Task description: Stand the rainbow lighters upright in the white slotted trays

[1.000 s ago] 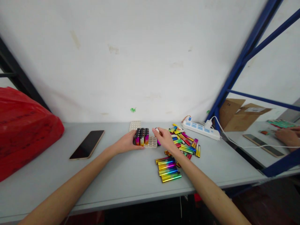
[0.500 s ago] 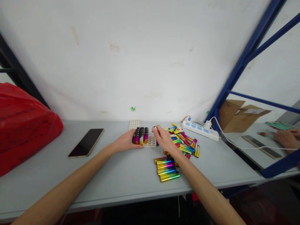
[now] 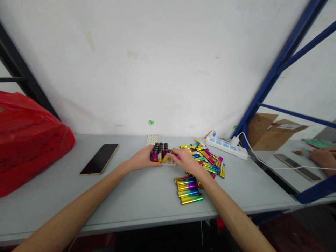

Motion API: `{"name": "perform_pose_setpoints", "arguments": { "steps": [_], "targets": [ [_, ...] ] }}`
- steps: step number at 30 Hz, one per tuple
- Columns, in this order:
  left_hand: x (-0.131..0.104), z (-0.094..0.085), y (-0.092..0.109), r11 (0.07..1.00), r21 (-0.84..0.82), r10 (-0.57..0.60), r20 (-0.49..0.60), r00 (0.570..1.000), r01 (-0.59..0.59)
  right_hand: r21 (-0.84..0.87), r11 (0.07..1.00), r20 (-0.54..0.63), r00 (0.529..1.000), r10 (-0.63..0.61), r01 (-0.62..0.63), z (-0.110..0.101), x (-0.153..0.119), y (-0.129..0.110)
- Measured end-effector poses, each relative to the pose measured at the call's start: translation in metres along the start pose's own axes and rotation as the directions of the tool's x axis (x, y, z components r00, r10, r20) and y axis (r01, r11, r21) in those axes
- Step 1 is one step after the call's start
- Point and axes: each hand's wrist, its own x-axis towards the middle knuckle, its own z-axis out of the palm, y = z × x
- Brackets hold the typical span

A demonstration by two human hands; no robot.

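Our right hand (image 3: 183, 159) pinches a lighter (image 3: 165, 159) at our part-filled tray (image 3: 171, 163); left hand (image 3: 143, 157) clasps standing lighters (image 3: 159, 156), loads of loose lighters (image 3: 207, 157) left.

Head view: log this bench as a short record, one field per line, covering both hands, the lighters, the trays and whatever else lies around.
Left hand: curled around the left end of the upright lighters
Right hand: holds a tilted lighter over the near tray
Upright lighters: black tops up, in the near tray
Far tray: behind, by the wall
Pile: loose lighters, right of the near tray
Row: lighters lying side by side, nearer the front edge
Phone: left, screen dark
Power strip: back right
Red bag: far left
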Motion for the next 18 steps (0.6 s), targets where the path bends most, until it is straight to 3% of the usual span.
{"name": "perform_pose_setpoints", "arguments": {
  "steps": [3,7,11,14,18],
  "targets": [
    [0.000,0.000,0.001,1.000,-0.010,-0.005,-0.014,1.000,0.005,-0.083,0.996,0.099,0.995,-0.025,0.034,0.003,0.001,0.000],
    [0.001,0.000,0.001,1.000,-0.010,0.009,-0.007,1.000,-0.009,-0.234,0.971,0.109,0.994,-0.016,0.041,0.004,0.003,-0.006],
    [0.001,-0.001,0.002,1.000,0.009,-0.004,0.002,1.000,0.004,-0.178,0.982,0.141,0.989,-0.042,0.067,-0.003,0.001,-0.006],
    [0.001,-0.002,0.003,1.000,-0.001,-0.017,-0.003,1.000,0.017,-0.128,0.991,0.061,0.998,-0.022,0.030,-0.015,-0.003,0.011],
    [0.001,-0.003,0.003,0.999,-0.039,-0.023,-0.013,1.000,0.022,-0.130,0.987,-0.099,0.991,0.085,-0.097,-0.032,-0.009,0.053]
  ]
}}
